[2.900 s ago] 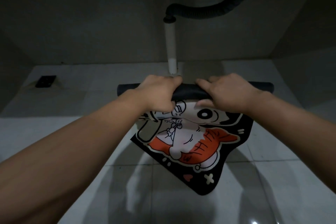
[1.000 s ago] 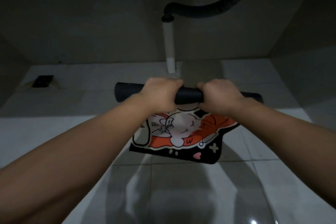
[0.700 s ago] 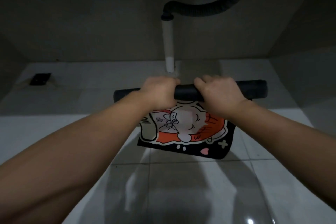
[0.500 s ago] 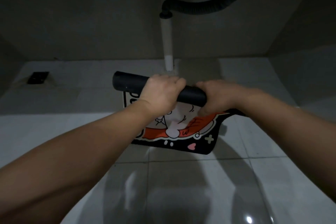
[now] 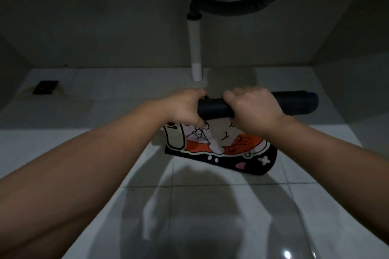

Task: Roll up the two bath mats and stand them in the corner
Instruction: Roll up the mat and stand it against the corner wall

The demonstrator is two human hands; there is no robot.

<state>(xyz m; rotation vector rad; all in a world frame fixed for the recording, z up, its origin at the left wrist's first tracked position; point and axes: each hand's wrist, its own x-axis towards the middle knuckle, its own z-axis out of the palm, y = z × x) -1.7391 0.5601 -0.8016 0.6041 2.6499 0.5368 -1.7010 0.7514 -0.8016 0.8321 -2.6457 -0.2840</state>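
A bath mat (image 5: 219, 145) with a black back and an orange, white and black cartoon print is held above the tiled floor, most of it wound into a dark roll (image 5: 294, 104). A short printed flap hangs below the roll. My left hand (image 5: 185, 107) grips the roll's left part, hiding that end. My right hand (image 5: 252, 109) grips it just right of centre, and the roll's right end sticks out past it. Only one mat is in view.
A white drain pipe (image 5: 194, 48) rises from the floor by the back wall, joined to a black corrugated hose (image 5: 252, 6). A dark floor drain (image 5: 45, 87) sits at the far left. Walls close in behind and on both sides. The floor tiles (image 5: 189, 216) are glossy.
The hanging printed flap has grown shorter as more mat wound onto the roll. The roll has tilted back level and shifted right, so its right end now sticks out.
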